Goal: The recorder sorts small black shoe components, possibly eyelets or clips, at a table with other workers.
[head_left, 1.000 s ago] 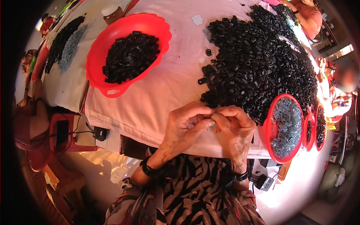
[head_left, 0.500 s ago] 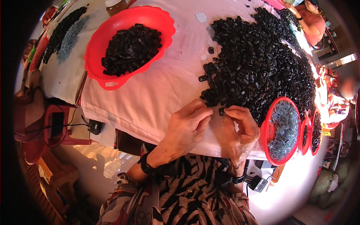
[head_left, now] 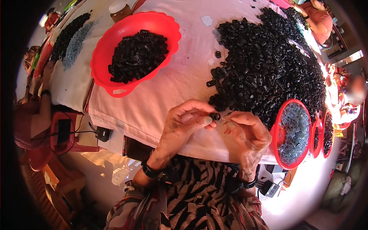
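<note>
My left hand pinches a small black plastic piece between thumb and fingertips, above the table's near edge. Right beside it, my right hand has thumb and forefinger closed on a tiny shiny spring-like piece, its exact shape too small to make out. The two pieces are close together but look apart. Just beyond my hands spreads a large heap of similar black plastic pieces. To the right of my right hand stands a red basket full of fine silvery-blue pieces.
A scalloped red basin with black pieces sits at the left on the pale tablecloth. Smaller red baskets stand at the right edge. A brown jar is at the back. Other people work at left and far right.
The black piece has passed from my right fingertips to my left hand, which has turned and opened its palm slightly. My right fingers now pinch the tiny shiny piece. The view has shifted slightly.
</note>
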Tool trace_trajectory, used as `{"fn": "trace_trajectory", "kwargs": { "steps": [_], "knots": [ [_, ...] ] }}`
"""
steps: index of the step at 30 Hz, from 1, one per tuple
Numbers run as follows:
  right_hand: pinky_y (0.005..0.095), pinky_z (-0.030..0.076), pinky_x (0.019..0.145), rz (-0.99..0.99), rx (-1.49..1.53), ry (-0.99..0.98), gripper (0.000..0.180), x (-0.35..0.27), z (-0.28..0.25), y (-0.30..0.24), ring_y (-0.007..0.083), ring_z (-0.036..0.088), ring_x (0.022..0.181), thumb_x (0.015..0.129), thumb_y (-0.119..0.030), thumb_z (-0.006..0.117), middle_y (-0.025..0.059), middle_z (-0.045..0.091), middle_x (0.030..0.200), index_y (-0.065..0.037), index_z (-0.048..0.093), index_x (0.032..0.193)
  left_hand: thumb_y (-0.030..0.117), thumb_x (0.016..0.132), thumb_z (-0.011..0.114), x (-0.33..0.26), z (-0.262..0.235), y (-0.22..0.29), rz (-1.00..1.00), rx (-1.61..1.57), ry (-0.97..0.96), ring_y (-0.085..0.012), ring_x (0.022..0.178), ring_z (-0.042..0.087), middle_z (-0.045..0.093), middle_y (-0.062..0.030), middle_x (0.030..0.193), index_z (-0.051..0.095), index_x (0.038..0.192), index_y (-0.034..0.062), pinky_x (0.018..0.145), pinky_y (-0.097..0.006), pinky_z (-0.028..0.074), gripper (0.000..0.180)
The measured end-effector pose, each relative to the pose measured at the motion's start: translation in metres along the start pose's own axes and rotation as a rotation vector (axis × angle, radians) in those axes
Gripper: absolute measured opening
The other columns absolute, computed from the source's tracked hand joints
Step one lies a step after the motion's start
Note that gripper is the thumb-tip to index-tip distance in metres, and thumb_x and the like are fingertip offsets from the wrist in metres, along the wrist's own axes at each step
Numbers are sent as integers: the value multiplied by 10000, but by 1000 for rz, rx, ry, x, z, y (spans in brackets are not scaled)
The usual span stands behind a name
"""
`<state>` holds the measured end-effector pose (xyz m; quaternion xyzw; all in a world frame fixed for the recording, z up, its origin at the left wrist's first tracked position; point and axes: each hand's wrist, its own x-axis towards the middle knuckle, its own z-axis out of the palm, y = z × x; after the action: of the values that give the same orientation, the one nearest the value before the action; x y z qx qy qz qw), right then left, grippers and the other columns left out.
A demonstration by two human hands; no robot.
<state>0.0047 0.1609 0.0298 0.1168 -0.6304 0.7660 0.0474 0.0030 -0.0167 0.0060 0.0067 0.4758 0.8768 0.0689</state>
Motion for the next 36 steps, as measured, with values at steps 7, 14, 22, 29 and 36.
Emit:
{"fn": "trace_trajectory", "kwargs": {
  "steps": [7, 14, 22, 29, 36],
  "knots": [
    [265, 540, 778, -91, -270, -12, 217, 5, 3, 3, 177, 675, 870, 784, 161, 655, 133, 695, 975, 31, 674, 957, -55, 883, 642, 0, -3, -4, 58, 61, -37, -176, 840, 671, 694, -124, 954, 649, 1037, -27, 763, -310, 554, 157],
    [261, 525, 726, -162, -389, -33, 208, 9, 7, 2, 170, 662, 812, 781, 125, 687, 116, 691, 948, 6, 694, 951, -68, 885, 665, 1, -6, -5, 23, -14, -80, -163, 899, 675, 675, -96, 1010, 652, 1041, -26, 809, -295, 563, 162],
    [281, 534, 738, -170, -370, -48, 183, 6, 8, 1, 171, 656, 861, 818, 91, 678, 134, 673, 1049, 22, 698, 986, -57, 898, 654, 0, -4, -8, 14, -97, -82, -174, 894, 675, 662, -105, 1054, 641, 1071, -21, 815, -300, 557, 177],
    [227, 491, 616, -5, -492, 257, 144, 8, -29, -20, 119, 625, 696, 817, 71, 687, 101, 691, 909, 46, 702, 958, 8, 957, 593, 2, -3, -5, 193, -136, 22, -151, 913, 638, 663, -84, 1012, 637, 1141, -15, 829, -300, 514, 191],
    [215, 478, 614, -13, -748, 90, 145, 6, -19, -13, 92, 626, 702, 781, 120, 675, 73, 694, 862, 43, 698, 902, 33, 935, 623, 2, -7, -9, 163, -192, 42, -153, 900, 623, 660, -106, 1043, 639, 1094, -3, 810, -263, 493, 164]
  ]
}}
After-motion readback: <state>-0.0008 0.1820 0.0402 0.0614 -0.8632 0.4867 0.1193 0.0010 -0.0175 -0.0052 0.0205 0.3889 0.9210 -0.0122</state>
